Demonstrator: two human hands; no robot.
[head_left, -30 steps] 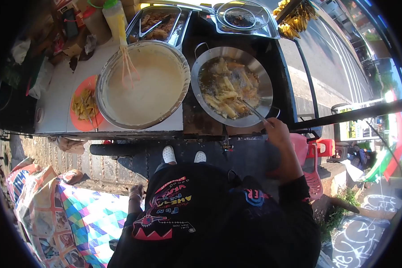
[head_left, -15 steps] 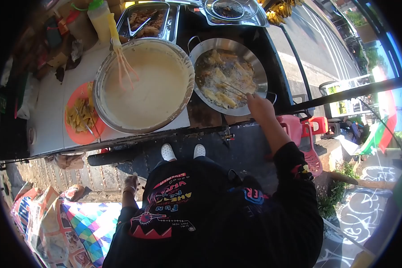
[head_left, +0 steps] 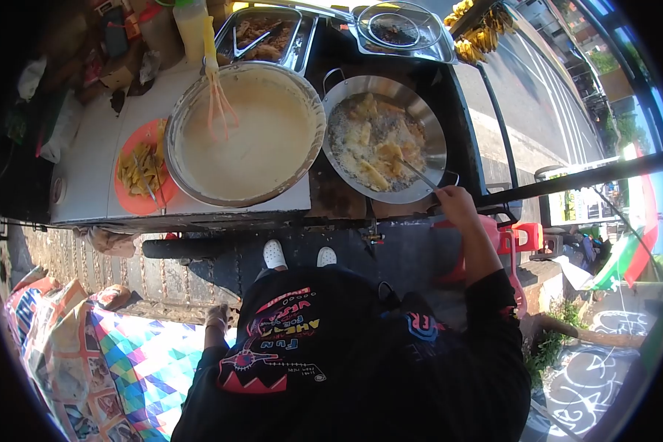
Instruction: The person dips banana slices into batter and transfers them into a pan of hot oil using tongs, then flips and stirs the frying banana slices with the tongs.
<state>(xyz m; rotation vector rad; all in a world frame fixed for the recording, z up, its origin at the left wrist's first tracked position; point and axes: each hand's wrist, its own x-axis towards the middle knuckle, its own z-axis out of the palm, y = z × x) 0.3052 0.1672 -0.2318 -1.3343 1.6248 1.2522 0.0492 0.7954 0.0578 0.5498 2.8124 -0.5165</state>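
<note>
My right hand (head_left: 457,204) is closed round the end of metal tongs (head_left: 421,176), whose far end is among the fritters (head_left: 373,175) in bubbling oil. The oil fills the middle of a wide steel pan (head_left: 429,110). My left hand (head_left: 218,316) hangs low at my side, away from the cart; whether its fingers are apart is unclear. Left of the pan stands a big bowl of pale batter (head_left: 247,136), a whisk (head_left: 219,110) resting in it. An orange plate (head_left: 129,200) beside the bowl carries sliced yellow pieces and a metal utensil.
Behind the bowl is a steel tray (head_left: 302,44) of fried food with tongs. A strainer (head_left: 399,26) lies on another tray behind the pan. Bananas (head_left: 482,37) hang at the back right. Bottles (head_left: 191,29) stand back left. A red stool (head_left: 527,237) is beyond my right arm.
The view shifted and came back. My right hand drew toward the pan's right rim after reaching further in, and the tongs now meet a fritter nearer the pan's middle right.
</note>
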